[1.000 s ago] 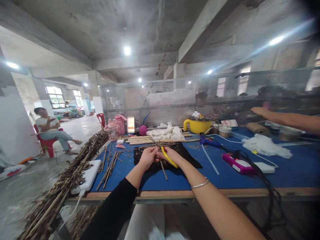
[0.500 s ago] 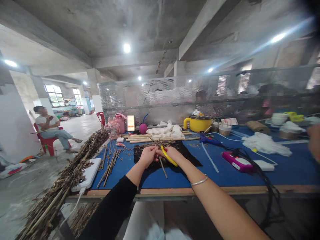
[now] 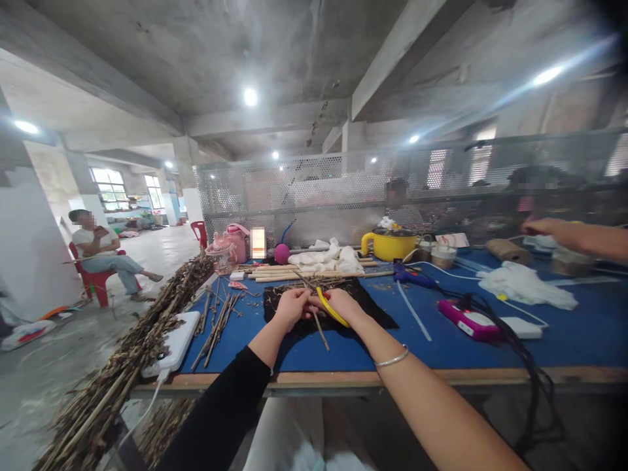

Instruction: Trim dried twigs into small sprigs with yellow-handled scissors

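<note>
Both my hands meet over a black cloth (image 3: 377,313) on the blue tabletop. My left hand (image 3: 293,309) is closed with its fingertips around a thin dry twig (image 3: 321,332), whose lower end sticks out toward me. My right hand (image 3: 343,307) is closed on scissors with yellow handles (image 3: 333,313); the blades point up and to the left, over the left fingertips. Fingers hide the spot where blades and twig come close. Short bits of twig lie on the cloth behind my hands.
Cut twigs (image 3: 216,330) and a white power bank (image 3: 176,343) lie left, beside a large bundle of dried stalks (image 3: 122,347). Behind are a yellow pot (image 3: 392,245) and white cloth (image 3: 333,256). Right are a blue glue gun (image 3: 415,276), a purple box (image 3: 466,320) and another person's arm (image 3: 583,234).
At the far right, another person's arm has reached in over the table. My hands, the twig and the scissors stay almost the same.
</note>
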Action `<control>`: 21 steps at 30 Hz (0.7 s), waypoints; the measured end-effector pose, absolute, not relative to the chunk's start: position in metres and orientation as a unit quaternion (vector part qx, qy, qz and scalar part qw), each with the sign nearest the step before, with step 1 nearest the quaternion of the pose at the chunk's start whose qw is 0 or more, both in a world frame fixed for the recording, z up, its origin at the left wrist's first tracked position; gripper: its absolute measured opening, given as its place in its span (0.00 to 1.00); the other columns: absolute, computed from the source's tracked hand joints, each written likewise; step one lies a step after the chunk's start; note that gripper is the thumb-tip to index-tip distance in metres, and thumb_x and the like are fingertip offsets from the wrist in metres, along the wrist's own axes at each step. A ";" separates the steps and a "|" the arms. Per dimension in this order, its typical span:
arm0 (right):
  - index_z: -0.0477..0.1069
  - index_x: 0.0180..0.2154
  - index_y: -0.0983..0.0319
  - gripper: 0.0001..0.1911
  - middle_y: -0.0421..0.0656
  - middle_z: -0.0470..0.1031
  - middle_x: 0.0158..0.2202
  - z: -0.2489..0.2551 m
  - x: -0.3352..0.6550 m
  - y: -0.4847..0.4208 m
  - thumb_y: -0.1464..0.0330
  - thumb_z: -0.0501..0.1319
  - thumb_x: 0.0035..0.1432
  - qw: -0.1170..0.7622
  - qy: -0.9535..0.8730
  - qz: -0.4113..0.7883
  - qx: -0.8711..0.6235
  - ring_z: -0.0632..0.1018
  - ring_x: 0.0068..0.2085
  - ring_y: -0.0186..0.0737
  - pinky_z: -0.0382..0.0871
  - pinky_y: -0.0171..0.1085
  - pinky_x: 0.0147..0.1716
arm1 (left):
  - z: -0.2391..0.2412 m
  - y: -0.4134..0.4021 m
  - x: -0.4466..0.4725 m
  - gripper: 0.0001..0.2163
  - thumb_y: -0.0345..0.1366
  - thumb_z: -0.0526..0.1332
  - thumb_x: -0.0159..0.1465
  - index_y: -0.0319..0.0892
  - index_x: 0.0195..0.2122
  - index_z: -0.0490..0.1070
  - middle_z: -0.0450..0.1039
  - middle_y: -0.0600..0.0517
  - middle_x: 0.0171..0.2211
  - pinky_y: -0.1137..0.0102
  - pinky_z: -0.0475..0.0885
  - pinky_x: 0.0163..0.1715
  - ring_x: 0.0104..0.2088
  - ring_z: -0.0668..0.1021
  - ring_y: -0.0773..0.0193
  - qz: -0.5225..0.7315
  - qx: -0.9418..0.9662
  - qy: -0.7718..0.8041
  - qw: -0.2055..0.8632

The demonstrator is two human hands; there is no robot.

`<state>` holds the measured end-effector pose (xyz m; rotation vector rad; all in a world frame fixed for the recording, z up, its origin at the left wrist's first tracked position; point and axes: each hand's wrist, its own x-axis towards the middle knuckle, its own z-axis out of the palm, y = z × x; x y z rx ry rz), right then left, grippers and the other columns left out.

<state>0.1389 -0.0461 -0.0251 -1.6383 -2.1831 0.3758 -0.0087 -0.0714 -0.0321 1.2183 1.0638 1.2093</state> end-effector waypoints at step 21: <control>0.69 0.38 0.60 0.28 0.47 0.74 0.37 -0.034 0.135 -0.047 0.45 0.53 0.46 0.224 -0.786 0.106 -0.567 0.74 0.37 0.43 0.61 0.33 0.31 | -0.038 -0.068 -0.013 0.13 0.43 0.62 0.51 0.37 0.32 0.69 0.68 0.54 0.21 0.81 0.60 0.12 0.17 0.69 0.74 0.539 0.530 0.440 0.484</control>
